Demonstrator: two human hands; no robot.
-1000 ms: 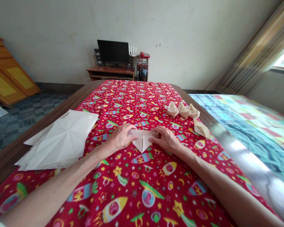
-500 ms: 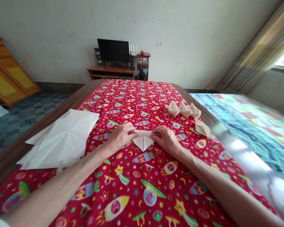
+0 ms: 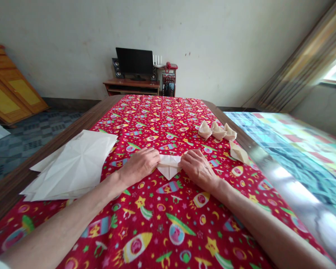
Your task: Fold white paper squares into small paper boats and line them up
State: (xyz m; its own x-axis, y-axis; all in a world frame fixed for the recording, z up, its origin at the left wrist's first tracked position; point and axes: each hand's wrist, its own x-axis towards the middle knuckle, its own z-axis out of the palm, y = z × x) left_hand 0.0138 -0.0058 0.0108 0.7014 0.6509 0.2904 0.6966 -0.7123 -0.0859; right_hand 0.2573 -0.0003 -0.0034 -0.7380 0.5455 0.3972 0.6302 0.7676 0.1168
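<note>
Between my two hands a small piece of white folded paper (image 3: pixel 169 167) lies on the red patterned cloth (image 3: pixel 162 209), its point toward me and a folded band across its top. My left hand (image 3: pixel 141 164) grips the paper's left end with curled fingers. At the right end my right hand (image 3: pixel 197 166) does the same, its knuckles up. Both thumbs and fingertips are mostly hidden behind the hands. To the left lies a stack of creased white paper sheets (image 3: pixel 75 164). Several folded paper shapes (image 3: pixel 205 130) sit at the right, one of them (image 3: pixel 239 152) lying nearer me.
The cloth covers a long brown table (image 3: pixel 85 116). A bed with a coloured sheet (image 3: pixel 291 149) stands to the right. Beyond the table's far end are a monitor (image 3: pixel 134 61) on a desk and a red telephone (image 3: pixel 171 66). A wooden cabinet (image 3: pixel 14 86) is at the left.
The paper's upper band now lies flatter and shows more creases. My fingers have shifted from pinching its ends to curling over and pressing them down.
</note>
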